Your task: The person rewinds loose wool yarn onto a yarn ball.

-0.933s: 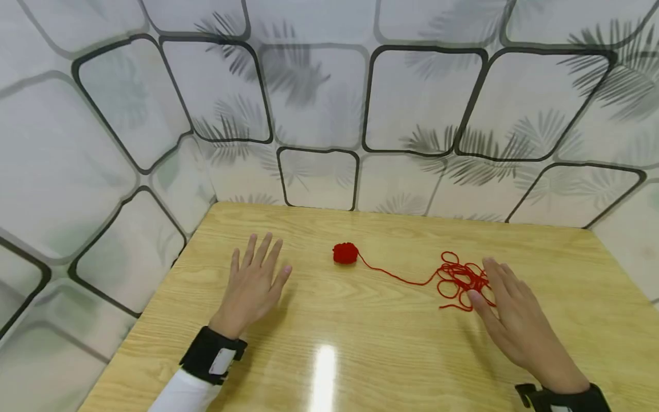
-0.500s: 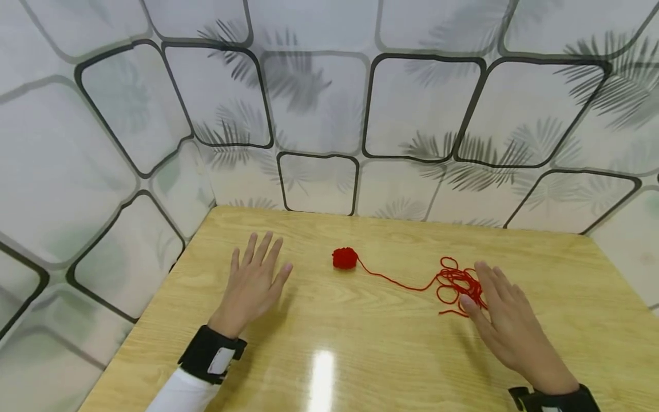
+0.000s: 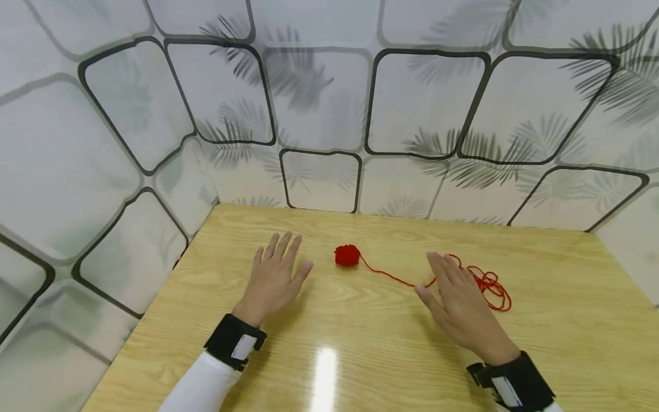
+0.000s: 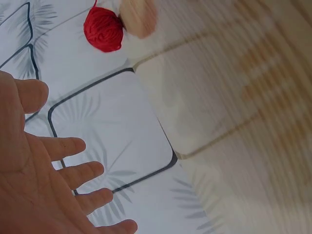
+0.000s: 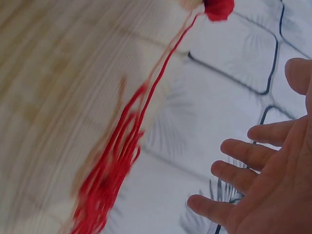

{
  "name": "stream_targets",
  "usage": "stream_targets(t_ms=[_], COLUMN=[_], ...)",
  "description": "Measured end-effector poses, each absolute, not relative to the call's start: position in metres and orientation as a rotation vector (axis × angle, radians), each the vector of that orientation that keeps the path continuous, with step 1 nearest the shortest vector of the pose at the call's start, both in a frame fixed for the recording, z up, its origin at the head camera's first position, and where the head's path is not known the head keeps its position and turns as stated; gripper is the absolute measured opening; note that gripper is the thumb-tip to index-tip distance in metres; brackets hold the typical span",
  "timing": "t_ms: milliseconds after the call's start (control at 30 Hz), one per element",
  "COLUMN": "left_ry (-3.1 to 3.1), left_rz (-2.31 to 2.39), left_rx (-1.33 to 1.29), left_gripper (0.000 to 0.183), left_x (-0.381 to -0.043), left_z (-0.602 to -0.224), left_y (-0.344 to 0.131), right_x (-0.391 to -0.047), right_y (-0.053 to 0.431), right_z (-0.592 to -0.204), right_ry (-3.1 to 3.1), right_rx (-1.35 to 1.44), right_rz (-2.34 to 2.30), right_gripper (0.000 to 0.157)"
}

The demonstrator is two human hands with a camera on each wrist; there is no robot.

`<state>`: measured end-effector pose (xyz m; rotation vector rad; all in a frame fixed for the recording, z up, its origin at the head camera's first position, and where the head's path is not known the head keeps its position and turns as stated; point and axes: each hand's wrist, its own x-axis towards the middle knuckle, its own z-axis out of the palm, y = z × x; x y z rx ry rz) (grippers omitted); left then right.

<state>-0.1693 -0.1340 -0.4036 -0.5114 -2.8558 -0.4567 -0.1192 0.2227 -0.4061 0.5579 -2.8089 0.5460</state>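
A small ball of red yarn [image 3: 347, 256] sits on the wooden table, toward its back. One strand runs from it to the right into a loose tangle of red yarn [image 3: 489, 283]. My left hand [image 3: 273, 280], fingers straight and spread, is to the left of the ball and holds nothing. My right hand [image 3: 463, 306] is over the left part of the tangle in the head view and hides some of it. Its fingers are extended with the thumb apart. In the right wrist view the tangle [image 5: 109, 170] lies beyond the bare palm, apart from the fingers.
The light wooden table [image 3: 370, 343] meets a patterned wall covering [image 3: 319, 97] at the back. More of that covering [image 3: 67, 166] stands along the left side. Each wrist wears a black strap [image 3: 235, 341].
My right hand has moved left, from the right side of the tangle to over its left part. My left hand has shifted a little right, toward the ball. The yarn stays put.
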Motion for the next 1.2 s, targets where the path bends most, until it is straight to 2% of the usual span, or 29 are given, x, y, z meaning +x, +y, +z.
stream_targets(t_ms=[300, 467, 600, 733, 867, 1033, 1200], left_ry=[-3.007, -3.106, -3.125, -3.092, -2.977, -2.691, -2.394], left_rz=[-0.588, -0.723, -0.796, -0.938, -1.296, -1.963, -2.315], left_rx=[-0.578, -0.504, -0.482, -0.505, -0.506, -0.527, -0.75], left_gripper=[0.061, 0.057, 0.046, 0.033, 0.036, 0.042, 0.044], left_x=[-0.201, -0.209, -0.213, -0.215, -0.213, -0.201, -0.186], left_z=[-0.419, -0.418, -0.419, -0.419, -0.409, -0.372, -0.332], left_y=[-0.081, -0.061, -0.051, -0.046, -0.045, -0.049, -0.051], right_x=[-0.169, -0.188, -0.193, -0.194, -0.191, -0.18, -0.166], right_y=[0.151, 0.117, 0.102, 0.099, 0.106, 0.127, 0.146], right_z=[-0.415, -0.42, -0.421, -0.422, -0.413, -0.384, -0.345], right_ry=[-2.817, -2.865, -2.936, -2.949, -2.85, -2.633, -2.442], right_rx=[0.695, 0.642, 0.561, 0.483, 0.461, 0.587, 0.749], right_rz=[0.519, 0.471, 0.455, 0.478, 0.586, 0.972, 1.398], right_gripper=[0.071, 0.077, 0.072, 0.056, 0.046, 0.055, 0.055])
